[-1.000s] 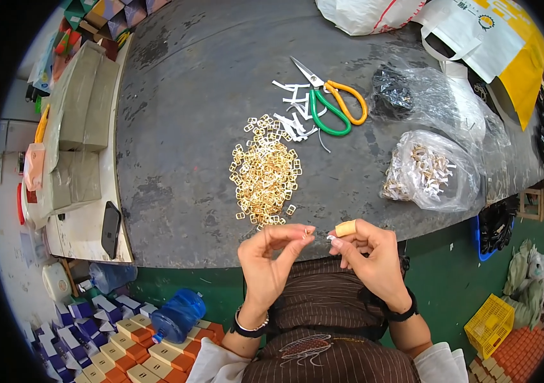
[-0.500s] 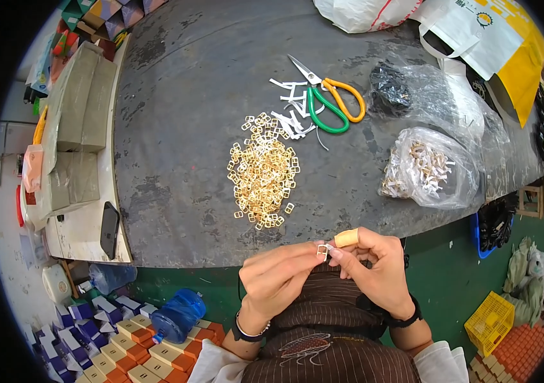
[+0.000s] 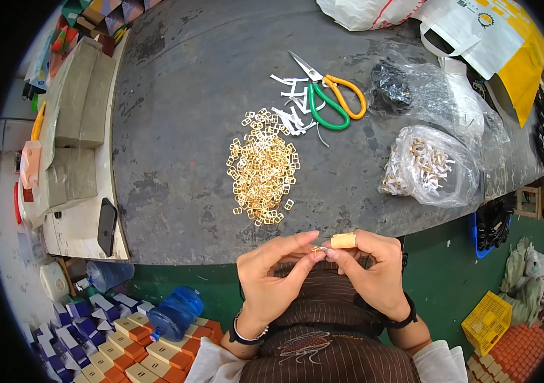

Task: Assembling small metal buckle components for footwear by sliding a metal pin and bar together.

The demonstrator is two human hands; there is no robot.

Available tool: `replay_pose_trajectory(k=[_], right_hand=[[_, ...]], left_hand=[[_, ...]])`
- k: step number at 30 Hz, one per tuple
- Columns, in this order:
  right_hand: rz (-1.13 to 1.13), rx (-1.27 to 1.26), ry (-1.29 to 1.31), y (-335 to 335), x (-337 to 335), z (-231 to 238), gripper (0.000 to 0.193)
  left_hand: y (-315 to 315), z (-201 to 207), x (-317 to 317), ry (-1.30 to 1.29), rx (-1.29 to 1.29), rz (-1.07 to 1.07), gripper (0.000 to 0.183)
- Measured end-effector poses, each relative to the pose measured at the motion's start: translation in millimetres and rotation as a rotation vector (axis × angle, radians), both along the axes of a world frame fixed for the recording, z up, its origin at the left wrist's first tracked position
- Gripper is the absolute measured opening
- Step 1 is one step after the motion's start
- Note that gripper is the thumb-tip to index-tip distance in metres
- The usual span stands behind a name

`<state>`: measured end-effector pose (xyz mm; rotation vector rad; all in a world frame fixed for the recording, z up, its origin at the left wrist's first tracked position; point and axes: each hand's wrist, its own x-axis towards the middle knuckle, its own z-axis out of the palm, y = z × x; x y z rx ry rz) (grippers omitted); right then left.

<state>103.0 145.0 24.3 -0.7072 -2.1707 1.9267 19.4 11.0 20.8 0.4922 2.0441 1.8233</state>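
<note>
Just past the table's front edge, my two hands meet fingertip to fingertip. My left hand (image 3: 268, 270) has a small gold buckle (image 3: 315, 249) at its thumb tip, the index finger raised a little above it. On my right hand (image 3: 377, 263) a finger is wrapped in yellow tape (image 3: 343, 240). Its thumb and forefinger pinch a bit of white strip (image 3: 325, 248) against the buckle; how far it passes through is too small to tell. A heap of similar gold buckles (image 3: 263, 175) lies on the dark table (image 3: 176, 127) beyond my hands.
Scissors (image 3: 332, 96) with green and orange handles lie beyond the heap, beside cut white strips (image 3: 295, 115). To the right sits a clear bag (image 3: 428, 166) of buckles with white strips. A phone (image 3: 107, 226) rests at the left edge. Boxes (image 3: 131, 348) stand below on the floor.
The buckle has tilted from upright to nearly flat between my fingertips. My left hand has turned, its fingers spreading from the thumb. My right hand keeps its pinch, shifted slightly left.
</note>
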Motion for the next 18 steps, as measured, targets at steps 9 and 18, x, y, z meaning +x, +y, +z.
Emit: replay_pose_trajectory(k=[9,18], right_hand=[[-0.043,-0.002,0.023,-2.2,-2.1,2.7,0.010],[0.031,-0.025,0.015,2.8,-1.1,3.1,0.011]], left_hand=[[-3.3,1.9,-0.7,-0.382,0.108,-0.115,0.025],[-3.6,0.6,0.0,-0.257,0.077,-0.137,0.029]])
